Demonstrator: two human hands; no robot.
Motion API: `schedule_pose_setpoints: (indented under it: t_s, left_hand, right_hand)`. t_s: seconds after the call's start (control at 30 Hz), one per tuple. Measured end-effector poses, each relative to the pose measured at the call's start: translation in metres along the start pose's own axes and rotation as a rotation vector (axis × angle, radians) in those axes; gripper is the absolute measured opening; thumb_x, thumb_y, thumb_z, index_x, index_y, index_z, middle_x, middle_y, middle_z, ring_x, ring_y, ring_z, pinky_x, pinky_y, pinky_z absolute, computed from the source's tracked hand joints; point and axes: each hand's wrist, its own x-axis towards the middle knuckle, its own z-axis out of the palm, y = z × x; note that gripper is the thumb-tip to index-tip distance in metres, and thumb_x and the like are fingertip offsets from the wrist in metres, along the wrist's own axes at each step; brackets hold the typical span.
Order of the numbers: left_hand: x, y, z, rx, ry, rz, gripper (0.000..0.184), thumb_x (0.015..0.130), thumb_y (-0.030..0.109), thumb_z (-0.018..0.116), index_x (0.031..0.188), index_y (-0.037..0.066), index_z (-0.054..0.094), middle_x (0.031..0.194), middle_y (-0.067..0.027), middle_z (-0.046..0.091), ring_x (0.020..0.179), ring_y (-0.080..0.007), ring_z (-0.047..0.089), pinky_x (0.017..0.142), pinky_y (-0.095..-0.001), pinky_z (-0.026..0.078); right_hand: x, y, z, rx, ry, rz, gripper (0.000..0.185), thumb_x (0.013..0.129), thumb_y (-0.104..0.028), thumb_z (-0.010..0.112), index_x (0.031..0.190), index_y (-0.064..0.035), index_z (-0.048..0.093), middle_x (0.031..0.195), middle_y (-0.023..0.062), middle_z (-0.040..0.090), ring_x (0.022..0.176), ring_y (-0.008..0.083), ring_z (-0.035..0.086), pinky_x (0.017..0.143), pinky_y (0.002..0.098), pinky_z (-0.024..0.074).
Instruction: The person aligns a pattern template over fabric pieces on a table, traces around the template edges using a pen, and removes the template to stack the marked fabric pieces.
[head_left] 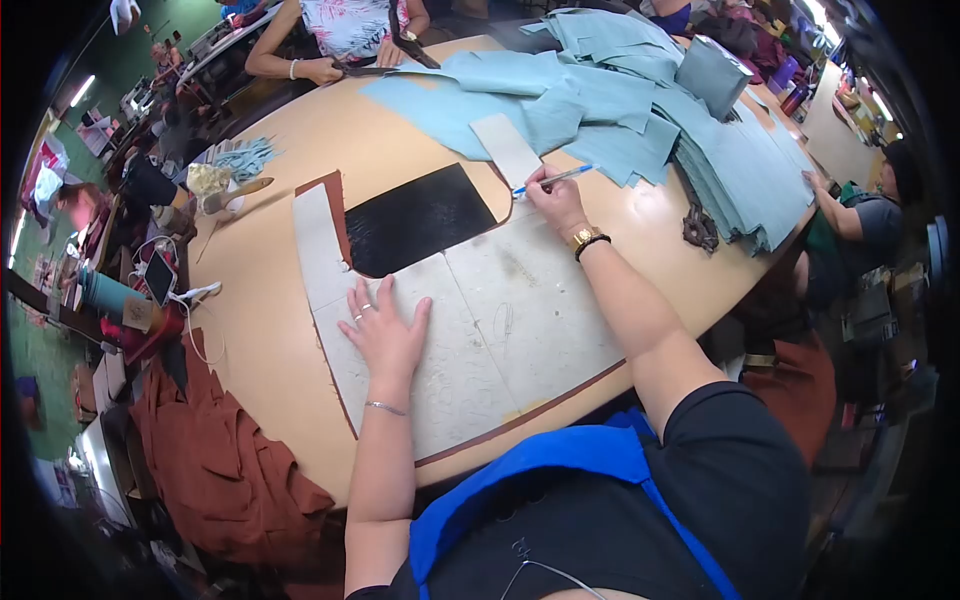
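My left hand (pixel 385 330) lies with spread fingers on a large pale grey template (pixel 480 320). The template rests over reddish-brown material (pixel 335 385) that shows along its edges. My right hand (pixel 556 203) is closed on a blue pen (pixel 573 174), its tip near the template's upper right corner. Between the template's two arms lies a black rectangular sheet (pixel 420 218). A narrow pale strip (pixel 505 146) lies just beyond the pen's tip, partly over blue-green material.
Blue-green pieces (pixel 735 170) are piled at the right with a grey block (pixel 712 78) on top. Across the table a person (pixel 355 35) holds dark scissors (pixel 375 71). Another person (pixel 870 215) is at the right. Brown material (pixel 220 450) hangs at the left; a phone (pixel 160 278) stands nearby.
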Motion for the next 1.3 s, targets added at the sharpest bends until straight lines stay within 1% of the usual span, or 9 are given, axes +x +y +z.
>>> schedule_pose_setpoints:
  t_s: [0.5, 0.77, 0.8, 0.9, 0.93, 1.0, 1.07, 1.17, 1.3]
  left_hand:
    - [-0.001, -0.001, 0.004, 0.041, 0.003, -0.001, 0.070, 0.086, 0.056, 0.063, 0.141, 0.016, 0.045, 0.155, -0.0187, 0.028, 0.147, -0.0369, 0.019, 0.111, -0.0692, 0.015]
    - [0.000, -0.001, 0.003, 0.041, 0.012, -0.001, 0.067, 0.087, 0.055, 0.062, 0.141, 0.019, 0.047, 0.154, -0.0186, 0.031, 0.147, -0.0358, 0.021, 0.111, -0.0697, 0.015]
    - [0.000, 0.000, 0.000, 0.040, -0.004, 0.007, 0.067, 0.087, 0.055, 0.062, 0.141, 0.018, 0.047, 0.154, -0.0192, 0.030, 0.147, -0.0361, 0.021, 0.111, -0.0690, 0.015]
    - [-0.005, -0.004, -0.010, -0.010, -0.096, 0.047, 0.068, 0.088, 0.054, 0.061, 0.142, 0.015, 0.046, 0.155, -0.0207, 0.028, 0.146, -0.0373, 0.022, 0.112, -0.0668, 0.017]
    - [-0.006, -0.012, -0.017, -0.056, -0.154, 0.079, 0.069, 0.088, 0.052, 0.062, 0.142, 0.013, 0.045, 0.155, -0.0209, 0.028, 0.146, -0.0377, 0.022, 0.112, -0.0659, 0.018]
    - [-0.010, -0.032, -0.027, -0.254, -0.237, 0.135, 0.073, 0.087, 0.052, 0.064, 0.144, 0.012, 0.043, 0.155, -0.0215, 0.028, 0.145, -0.0381, 0.023, 0.113, -0.0645, 0.019]
    - [-0.017, -0.053, -0.034, -0.553, -0.277, 0.180, 0.080, 0.084, 0.052, 0.067, 0.146, 0.010, 0.040, 0.155, -0.0222, 0.027, 0.145, -0.0383, 0.024, 0.113, -0.0631, 0.020]
    - [-0.044, -0.062, -0.035, -0.051, -0.010, 0.034, 0.092, 0.080, 0.055, 0.071, 0.150, 0.009, 0.033, 0.155, -0.0233, 0.028, 0.146, -0.0374, 0.023, 0.113, -0.0633, 0.020]
    - [-0.049, -0.061, -0.028, 0.015, 0.019, -0.068, 0.108, 0.073, 0.064, 0.073, 0.152, 0.008, 0.025, 0.155, -0.0222, 0.027, 0.147, -0.0350, 0.022, 0.113, -0.0636, 0.021]
  right_hand:
    - [-0.002, -0.001, 0.002, -0.165, -0.003, -0.024, 0.016, 0.078, -0.018, 0.066, 0.077, -0.0027, 0.062, 0.058, 0.0065, 0.059, 0.054, 0.0124, 0.056, 0.054, 0.0297, 0.0457]
    - [0.000, -0.001, -0.001, -0.136, 0.027, 0.002, 0.016, 0.083, -0.019, 0.064, 0.083, -0.0030, 0.064, 0.064, 0.0084, 0.064, 0.060, 0.0117, 0.060, 0.059, 0.0292, 0.0485]
    - [-0.001, -0.007, -0.002, -0.123, 0.050, 0.017, 0.017, 0.085, -0.020, 0.064, 0.086, -0.0031, 0.064, 0.067, 0.0086, 0.065, 0.063, 0.0112, 0.061, 0.060, 0.0284, 0.0491]
    - [-0.022, -0.031, -0.025, 0.338, 0.062, 0.201, 0.019, 0.095, -0.022, 0.058, 0.096, -0.0037, 0.064, 0.077, 0.0085, 0.069, 0.072, 0.0105, 0.062, 0.067, 0.0271, 0.0497]
    - [-0.033, -0.038, -0.040, 0.103, 0.030, 0.173, 0.023, 0.101, -0.024, 0.052, 0.103, -0.0043, 0.063, 0.086, 0.0074, 0.070, 0.078, 0.0116, 0.063, 0.072, 0.0286, 0.0500]
    - [-0.051, -0.025, -0.070, -0.129, -0.058, 0.042, 0.027, 0.100, -0.028, 0.053, 0.104, -0.0041, 0.064, 0.087, 0.0072, 0.070, 0.078, 0.0138, 0.063, 0.073, 0.0321, 0.0511]
    - [-0.072, -0.053, -0.095, -0.555, -0.175, 0.196, 0.024, 0.097, -0.026, 0.060, 0.105, -0.0042, 0.065, 0.085, 0.0066, 0.069, 0.078, 0.0143, 0.063, 0.077, 0.0318, 0.0505]
    - [-0.099, -0.042, -0.103, -0.426, -0.124, 0.167, 0.023, 0.093, -0.021, 0.067, 0.108, -0.0034, 0.064, 0.090, 0.0055, 0.067, 0.085, 0.0139, 0.061, 0.080, 0.0287, 0.0490]
    - [-0.094, -0.047, -0.102, -0.008, -0.089, 0.372, 0.033, 0.088, -0.016, 0.073, 0.116, -0.0013, 0.062, 0.102, 0.0054, 0.063, 0.097, 0.0129, 0.058, 0.084, 0.0258, 0.0470]
